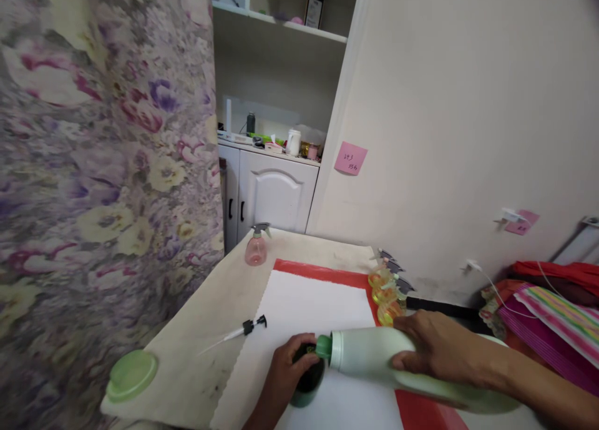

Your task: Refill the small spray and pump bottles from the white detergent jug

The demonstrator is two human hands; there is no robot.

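My left hand is wrapped round a dark green bottle that stands on the white sheet. In my right hand is a large pale green jug, tipped on its side with its green spout at the small bottle's mouth. Whether liquid flows between them I cannot tell. Left of the sheet's middle lies a black pump top with a white tube. A light green round cap rests at the table's near left corner.
A pink spray bottle stands at the table's far left edge. Several yellow spray bottles line the right side, close to the jug. A floral curtain hangs at left, and a wall rises behind.
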